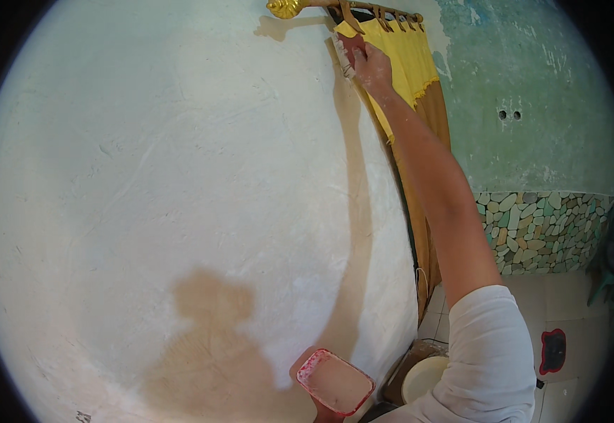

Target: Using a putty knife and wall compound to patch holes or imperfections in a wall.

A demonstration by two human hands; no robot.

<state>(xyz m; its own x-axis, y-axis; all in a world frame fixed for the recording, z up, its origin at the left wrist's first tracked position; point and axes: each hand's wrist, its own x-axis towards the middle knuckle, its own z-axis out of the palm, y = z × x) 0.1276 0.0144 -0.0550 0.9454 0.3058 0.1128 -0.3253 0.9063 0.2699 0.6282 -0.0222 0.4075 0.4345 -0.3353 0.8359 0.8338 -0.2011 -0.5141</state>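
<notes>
Grip of R hand [375, 70] is firm around a flat reddish-brown tool [353, 48], thumb laid on its face. Tool lies on the L side of the fingers, i.e. between them and the white wall [201, 162]; its outer edge, w/ whitish paste on it, is at the wall's border, just beside the yellow cloth [400, 60]. R arm is stretched far up, w/ white sleeve [493, 338].

L hand [329, 416] shows only a small part at the lower edge, under a red-rimmed tray [371, 389], which is tilted & has pale pinkish paste inside. How its fingers are placed I cannot tell, b/c the tray hides them. Tray is well apart from the tool, far below it.

Above the R hand is a rod [390, 13] w/ golden end. Near the tray, on its R, is a pale round container [425, 377]. Further R: green wall [539, 92] w/ pebble band [536, 236] below.
</notes>
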